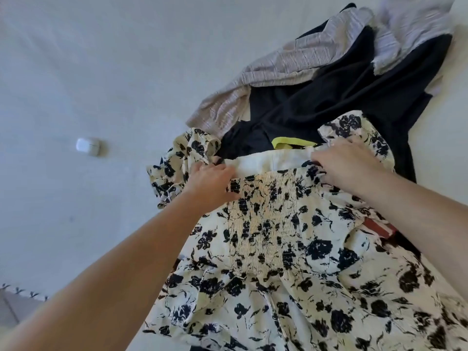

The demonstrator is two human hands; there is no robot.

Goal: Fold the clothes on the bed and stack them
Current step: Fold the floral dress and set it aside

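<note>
1. Floral dress (278, 249) spread on white bed (76, 72), overlapping black garment (329, 102).
2. Left hand (210, 181) pinches the dress's neckline edge.
3. Right hand (349, 165) grips the opposite neckline edge.
4. Grey cloth (266, 72) lies beyond.

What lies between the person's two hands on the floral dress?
In the head view, the left hand and right hand grip the floral dress at its shoulders; between them lie its white inner lining and smocked panel.
</note>
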